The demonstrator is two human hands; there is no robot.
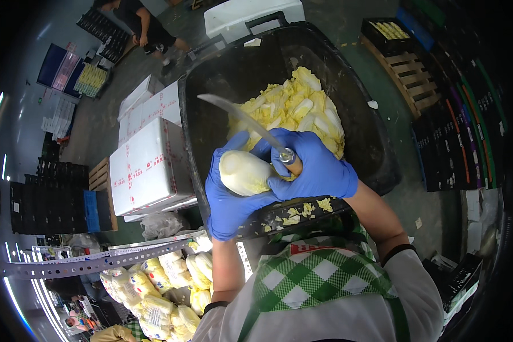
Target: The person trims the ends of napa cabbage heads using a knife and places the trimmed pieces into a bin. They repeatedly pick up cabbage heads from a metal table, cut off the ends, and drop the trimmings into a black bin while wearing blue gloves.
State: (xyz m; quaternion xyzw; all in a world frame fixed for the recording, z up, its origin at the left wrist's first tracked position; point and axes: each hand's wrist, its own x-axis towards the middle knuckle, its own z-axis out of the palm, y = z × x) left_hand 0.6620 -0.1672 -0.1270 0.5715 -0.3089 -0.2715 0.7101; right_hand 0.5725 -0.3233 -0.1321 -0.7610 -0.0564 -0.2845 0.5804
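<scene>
A pale napa cabbage head (244, 172) rests in my left hand (227, 201), its cut base turned toward the upper left. Both hands wear blue gloves. My right hand (314, 164) grips a knife (243, 117) by its wooden handle, the blade pointing up and left. The thumb and lower fingers of that hand touch the leafy end of the cabbage. Under the hands stands a large black plastic bin (363, 111) with a heap of trimmed cabbage leaves (301, 104) inside. Leaf scraps (299, 211) lie along its near rim.
White foam boxes (143, 166) with red-printed tape stand left of the bin. A metal rack (98, 260) holds wrapped cabbages (154, 290) at lower left. A person (143, 25) is at the upper left. Stacked black crates (449, 149) and a wooden pallet (410, 77) stand on the right.
</scene>
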